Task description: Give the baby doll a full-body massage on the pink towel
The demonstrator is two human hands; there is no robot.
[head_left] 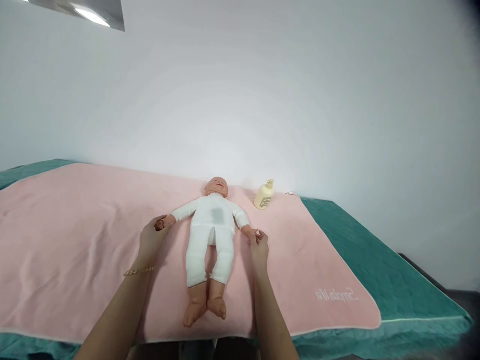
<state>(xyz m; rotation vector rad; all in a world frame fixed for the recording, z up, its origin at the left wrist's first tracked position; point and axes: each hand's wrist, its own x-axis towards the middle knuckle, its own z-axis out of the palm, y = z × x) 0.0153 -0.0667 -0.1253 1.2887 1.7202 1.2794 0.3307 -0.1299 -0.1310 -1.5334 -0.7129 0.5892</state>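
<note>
A baby doll point(210, 235) in a white suit lies on its back on a pink blanket point(75, 240), head toward the wall and bare feet toward me. My left hand point(150, 239) is closed around the doll's hand on the left side. A thin bracelet circles that wrist. My right hand point(259, 246) pinches the doll's other hand with its fingers pressed together. Both doll arms are stretched out sideways.
A cream pump bottle point(264, 195) stands on the blanket near the doll's head, close to the white wall. The blanket covers a bed with a teal cover point(375, 270), whose right edge drops to a dark floor.
</note>
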